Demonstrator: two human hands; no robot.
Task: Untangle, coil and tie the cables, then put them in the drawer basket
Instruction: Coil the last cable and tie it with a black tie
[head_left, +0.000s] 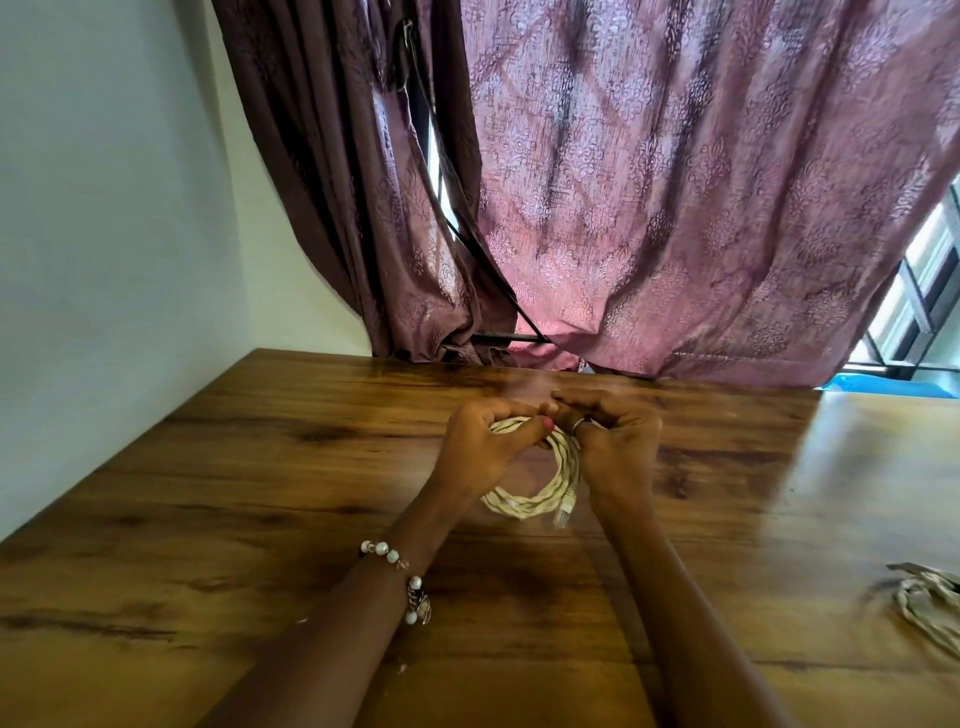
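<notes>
A coiled cable is gripped at its top by both hands, at the centre of the frame.

The white cable coil (540, 483) is held over the wooden bench (260, 467), the left hand (480, 447) and right hand (615, 441) with fingers curled round its upper turns. If the hold is eased before tying, the loops could spring apart and the dangling plug (566, 506) could snag. A second cable bundle (927, 603) lies at the right edge.
</notes>
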